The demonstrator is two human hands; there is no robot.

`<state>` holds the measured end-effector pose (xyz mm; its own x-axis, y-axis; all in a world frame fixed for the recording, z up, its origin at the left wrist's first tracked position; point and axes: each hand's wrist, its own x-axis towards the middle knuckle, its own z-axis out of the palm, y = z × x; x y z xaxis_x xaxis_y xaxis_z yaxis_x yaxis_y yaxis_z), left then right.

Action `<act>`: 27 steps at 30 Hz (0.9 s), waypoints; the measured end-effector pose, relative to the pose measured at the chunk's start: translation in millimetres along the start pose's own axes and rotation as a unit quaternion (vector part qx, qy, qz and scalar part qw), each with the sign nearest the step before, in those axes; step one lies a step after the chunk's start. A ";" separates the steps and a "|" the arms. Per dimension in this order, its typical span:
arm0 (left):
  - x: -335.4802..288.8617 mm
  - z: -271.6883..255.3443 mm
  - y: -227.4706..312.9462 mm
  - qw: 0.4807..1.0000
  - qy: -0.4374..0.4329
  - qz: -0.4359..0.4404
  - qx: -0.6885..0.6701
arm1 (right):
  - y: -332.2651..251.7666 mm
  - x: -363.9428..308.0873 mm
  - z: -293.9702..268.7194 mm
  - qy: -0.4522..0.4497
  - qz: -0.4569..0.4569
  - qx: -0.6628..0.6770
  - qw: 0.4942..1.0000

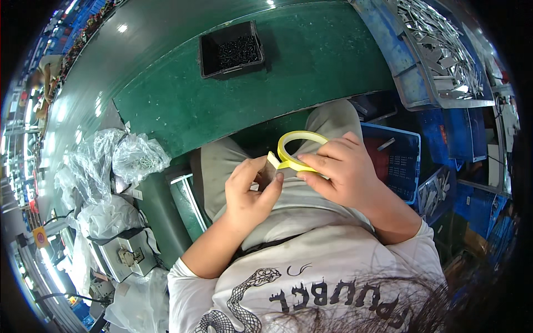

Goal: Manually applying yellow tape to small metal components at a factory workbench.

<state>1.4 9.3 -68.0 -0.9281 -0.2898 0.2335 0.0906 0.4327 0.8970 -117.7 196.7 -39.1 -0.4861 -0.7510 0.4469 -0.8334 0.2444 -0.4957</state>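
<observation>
A roll of yellow tape (284, 137) is held over my lap, its ring tilted so the pale inner core shows. My right hand (340, 169) grips the ring's right side between thumb and fingers. Between the thumb and fingers of my left hand (248, 188) is the tape's loose end (273, 160), pulled a short way off the roll and folded at an angle. A small greyish piece seems to lie by the left fingertips, too unclear to name.
On the green table (183, 116) stands a black bin (206, 55) of small dark parts. A blue crate (408, 83) with metal pieces is at the far right, and a blue basket (413, 166) sits below it. Plastic bags (141, 158) and a metal box (125, 258) lie left.
</observation>
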 end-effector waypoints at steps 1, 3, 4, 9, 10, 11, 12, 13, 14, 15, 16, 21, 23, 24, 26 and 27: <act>0.9 -0.2 -0.6 1.000 -0.005 0.008 0.018 | -0.3 0.5 -0.1 -0.003 -0.001 -0.004 1.000; 1.5 -0.3 1.8 0.999 -0.012 0.014 0.027 | -2.7 1.2 -0.6 -0.005 -0.004 -0.009 1.000; 1.5 -0.3 3.6 0.999 -0.018 0.021 0.037 | -3.4 1.6 -0.8 -0.008 0.001 -0.012 1.000; 0.5 4.0 7.2 0.999 -0.009 -0.035 -0.003 | -1.1 0.2 2.2 -0.002 0.013 -0.020 1.000; 0.1 4.1 6.2 0.999 -0.014 -0.035 0.003 | -1.1 0.7 2.8 0.003 0.008 -0.028 1.000; -0.7 4.9 5.0 0.999 -0.014 -0.035 0.003 | -1.3 0.9 3.5 0.008 0.004 -0.034 0.999; -1.6 6.0 3.9 0.999 -0.015 -0.037 -0.010 | -1.9 1.4 3.5 0.008 0.004 -0.035 0.999; -2.3 6.5 3.5 0.999 -0.015 -0.039 -0.022 | -2.7 2.1 3.0 0.007 0.001 -0.047 0.999; -3.3 6.3 3.9 0.999 -0.016 -0.039 -0.022 | -3.2 2.1 2.6 0.005 -0.002 -0.060 0.998; -4.8 5.7 4.4 0.997 -0.027 -0.065 -0.026 | -3.1 1.9 2.6 0.005 -0.001 -0.060 0.998; -5.7 5.4 4.9 0.995 -0.037 -0.091 -0.030 | -2.8 1.7 2.7 0.008 -0.003 -0.069 0.998; -6.4 5.0 5.1 0.994 -0.039 -0.087 -0.044 | -3.0 1.6 2.1 0.005 -0.003 -0.080 0.997; -5.9 4.8 5.6 0.994 -0.045 -0.086 -0.041 | -3.5 2.7 1.5 0.004 -0.008 -0.091 0.996; -5.3 5.1 5.5 0.995 -0.044 -0.081 -0.044 | -3.2 2.7 1.7 0.005 -0.008 -0.091 0.996; -4.9 4.9 5.8 0.995 -0.044 -0.075 -0.046 | -1.9 2.6 2.2 0.005 -0.008 -0.086 0.996; -4.9 4.2 6.3 0.994 -0.051 -0.077 -0.052 | -1.5 2.6 2.0 0.005 -0.008 -0.086 0.996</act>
<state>5.0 17.1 -65.1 -0.9652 -0.2555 0.0560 -0.0237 0.2986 0.9541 -117.1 193.1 -38.7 -0.4746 -0.7497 0.4612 -0.8732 0.3347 -0.3543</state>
